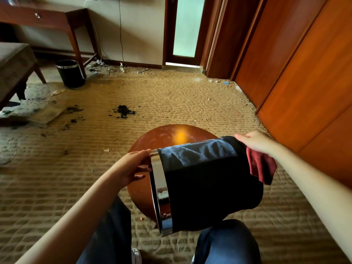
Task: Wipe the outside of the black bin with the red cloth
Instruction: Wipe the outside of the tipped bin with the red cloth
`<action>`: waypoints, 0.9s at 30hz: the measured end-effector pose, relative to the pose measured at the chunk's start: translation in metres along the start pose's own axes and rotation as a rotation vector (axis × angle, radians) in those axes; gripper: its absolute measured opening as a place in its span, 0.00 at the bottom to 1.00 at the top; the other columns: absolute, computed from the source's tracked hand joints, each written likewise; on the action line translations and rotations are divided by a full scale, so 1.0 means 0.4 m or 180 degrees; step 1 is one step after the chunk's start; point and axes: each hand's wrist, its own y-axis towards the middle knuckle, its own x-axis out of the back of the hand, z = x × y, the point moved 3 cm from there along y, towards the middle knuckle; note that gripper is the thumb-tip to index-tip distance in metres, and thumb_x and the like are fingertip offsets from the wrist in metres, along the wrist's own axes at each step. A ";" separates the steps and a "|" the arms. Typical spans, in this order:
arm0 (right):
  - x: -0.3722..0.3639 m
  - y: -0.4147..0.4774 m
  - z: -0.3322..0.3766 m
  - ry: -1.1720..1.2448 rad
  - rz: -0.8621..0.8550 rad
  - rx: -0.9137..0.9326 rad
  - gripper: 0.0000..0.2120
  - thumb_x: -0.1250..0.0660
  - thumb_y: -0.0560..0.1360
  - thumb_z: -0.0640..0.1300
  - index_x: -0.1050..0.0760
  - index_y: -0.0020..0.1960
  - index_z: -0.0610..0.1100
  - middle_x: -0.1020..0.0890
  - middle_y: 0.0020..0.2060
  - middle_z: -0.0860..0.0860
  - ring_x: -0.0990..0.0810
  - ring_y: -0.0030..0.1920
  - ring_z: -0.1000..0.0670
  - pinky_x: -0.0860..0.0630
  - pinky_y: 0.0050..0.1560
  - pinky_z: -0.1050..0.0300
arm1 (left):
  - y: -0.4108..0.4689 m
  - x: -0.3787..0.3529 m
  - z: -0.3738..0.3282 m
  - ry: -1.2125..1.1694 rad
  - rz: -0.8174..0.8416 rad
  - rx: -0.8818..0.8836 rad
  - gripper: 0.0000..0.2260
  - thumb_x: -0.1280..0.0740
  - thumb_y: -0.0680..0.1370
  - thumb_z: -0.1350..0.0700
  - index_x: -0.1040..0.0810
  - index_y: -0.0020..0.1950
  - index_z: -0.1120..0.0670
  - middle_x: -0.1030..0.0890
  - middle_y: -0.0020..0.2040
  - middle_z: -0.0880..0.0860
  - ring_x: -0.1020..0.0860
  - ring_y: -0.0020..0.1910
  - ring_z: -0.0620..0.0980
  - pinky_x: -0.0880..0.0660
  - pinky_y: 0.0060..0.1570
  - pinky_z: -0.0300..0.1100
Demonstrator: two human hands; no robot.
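Your left hand (133, 166) has its thumb and curled fingers clamped on the shiny chrome rim (159, 180) of the round black bin (209, 187), which lies on its side over the small round wooden table (165, 134), just ahead of your knees. Your right hand (255, 141) lays near-straight fingers over the bin's closed end, with the crumpled red cloth (261, 166) hanging from under the palm; whether your thumb pinches it is hidden. A firm stroke could roll the cylinder out of that one-ended grip onto the patterned tan carpet (171, 96), and the dangling cloth may slip free mid-wipe
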 end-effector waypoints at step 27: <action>0.142 -0.030 0.082 -0.0221 -0.1411 0.0046 0.15 0.41 0.79 0.54 0.26 0.52 0.42 0.21 0.44 0.45 0.22 0.47 0.41 0.29 0.43 0.53 | 0.031 -0.071 -0.003 0.0771 -0.1514 -0.1716 0.14 0.45 0.82 0.53 0.34 0.38 0.56 0.29 0.39 0.55 0.31 0.39 0.52 0.35 0.41 0.48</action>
